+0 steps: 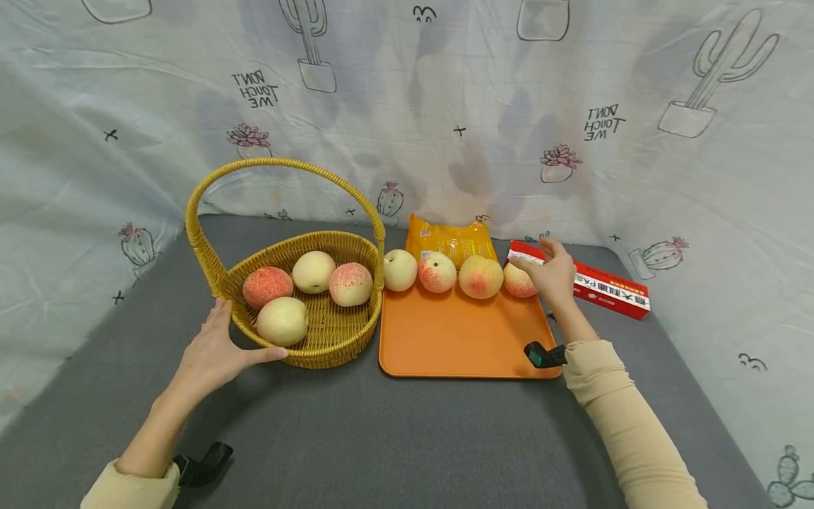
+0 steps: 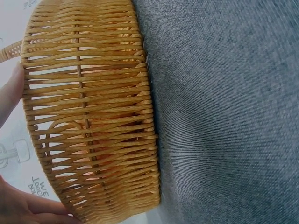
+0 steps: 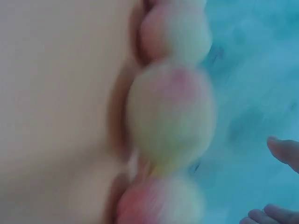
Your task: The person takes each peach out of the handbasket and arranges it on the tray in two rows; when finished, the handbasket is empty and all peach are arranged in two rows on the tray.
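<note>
A yellow wicker basket (image 1: pixel 333 355) with a tall arched handle holds several peaches, among them a red one (image 1: pixel 267 286) and a pale one (image 1: pixel 282 322). My left hand (image 1: pixel 210 355) rests against its near left rim, thumb along the front and fingers spread at the side; the left wrist view shows the woven wall (image 2: pixel 93 107) close up. On an orange tray (image 1: pixel 458 343), several peaches stand in a row along the far edge. Above the rightmost peach (image 1: pixel 520 285) is my right hand (image 1: pixel 555 274), fingers apart; in the blurred right wrist view it is clear of the peaches (image 3: pixel 170 116).
Behind the tray lies an orange-yellow packet (image 1: pixel 451 242). A red and white pasta box (image 1: pixel 610 288) lies slantwise at the back right, partly behind my right hand. Everything stands on a grey cloth-covered table (image 1: pixel 381 438), with a printed white curtain (image 1: pixel 407 106) behind.
</note>
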Demonstrator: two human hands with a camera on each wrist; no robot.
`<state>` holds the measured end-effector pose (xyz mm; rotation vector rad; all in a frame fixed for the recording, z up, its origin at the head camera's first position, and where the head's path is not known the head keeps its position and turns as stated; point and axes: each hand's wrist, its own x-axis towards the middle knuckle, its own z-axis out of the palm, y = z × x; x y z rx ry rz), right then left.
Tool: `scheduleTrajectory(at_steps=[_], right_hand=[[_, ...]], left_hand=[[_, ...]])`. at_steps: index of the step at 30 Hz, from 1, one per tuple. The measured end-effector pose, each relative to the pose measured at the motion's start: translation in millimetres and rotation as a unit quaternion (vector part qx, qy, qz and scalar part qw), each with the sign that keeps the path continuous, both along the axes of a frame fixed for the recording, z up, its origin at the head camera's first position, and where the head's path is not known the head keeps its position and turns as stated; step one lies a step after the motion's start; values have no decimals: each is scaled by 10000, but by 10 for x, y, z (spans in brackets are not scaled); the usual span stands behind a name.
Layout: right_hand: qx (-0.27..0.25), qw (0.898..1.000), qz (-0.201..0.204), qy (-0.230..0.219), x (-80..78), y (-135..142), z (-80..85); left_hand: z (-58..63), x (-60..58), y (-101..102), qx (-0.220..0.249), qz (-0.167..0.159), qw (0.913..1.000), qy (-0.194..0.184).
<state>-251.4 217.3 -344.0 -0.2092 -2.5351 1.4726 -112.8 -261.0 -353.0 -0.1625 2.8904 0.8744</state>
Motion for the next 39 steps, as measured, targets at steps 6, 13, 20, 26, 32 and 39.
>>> scheduleTrajectory(at_steps=[6,13,20,26,32,39], right_hand=[[-311,9917,858,904,147,-503,172],[-744,9708,2078,941,380,-973,287],[-582,9331,3372,1109,560,-1303,278],[172,9020,4224,880,599,-1653,236],[990,8784,4609,789,534,-1971,216],[2443,8565,4474,810,374,-2248,245]], left_hand=[[1,6,6,-10,16,10000,13],[-12,21,23,38,47,10000,2],[-15,24,34,64,47,10000,21],[5,27,17,86,63,9999,20],[6,29,16,65,67,10000,24],[14,28,26,58,98,9999,14]])
